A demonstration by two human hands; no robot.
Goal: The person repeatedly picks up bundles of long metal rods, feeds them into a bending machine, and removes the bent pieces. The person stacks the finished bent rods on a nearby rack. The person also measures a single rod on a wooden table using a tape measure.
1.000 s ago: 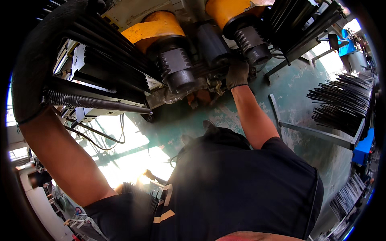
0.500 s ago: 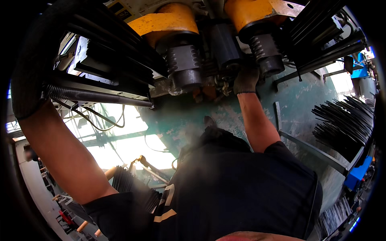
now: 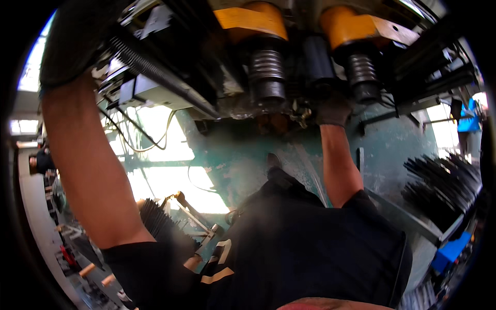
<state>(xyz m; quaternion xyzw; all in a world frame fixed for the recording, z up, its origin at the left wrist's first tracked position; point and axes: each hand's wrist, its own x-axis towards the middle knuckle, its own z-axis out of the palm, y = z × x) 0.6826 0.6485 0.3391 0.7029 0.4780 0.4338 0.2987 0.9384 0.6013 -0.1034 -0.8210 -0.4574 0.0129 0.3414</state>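
My left hand [image 3: 77, 44], in a dark glove, is raised at the upper left, close to the machine's ribbed spring-like rod [image 3: 150, 64]. Its fingers are lost in shadow, so what it touches cannot be made out. My right hand [image 3: 333, 109], also gloved, reaches in under a black cylinder [image 3: 318, 59] at the machine's front. On either side of that cylinder hang ribbed metal cylinders, a left one [image 3: 267, 77] and a right one [image 3: 362, 77], below yellow brackets. The right fingers are hidden in the dark too.
A rack at the right carries a bundle of thin black strips [image 3: 439, 186]. Another black stack [image 3: 157, 219] lies by a metal stand at the lower left. Cables [image 3: 137, 147] hang from the machine's left side over a worn green floor [image 3: 232, 150]. A person [image 3: 41, 161] shows at the far left.
The view has shifted, so the machine appears farther right. Long black strips near the left bracket look different. Both gloved hands stay by the machine.
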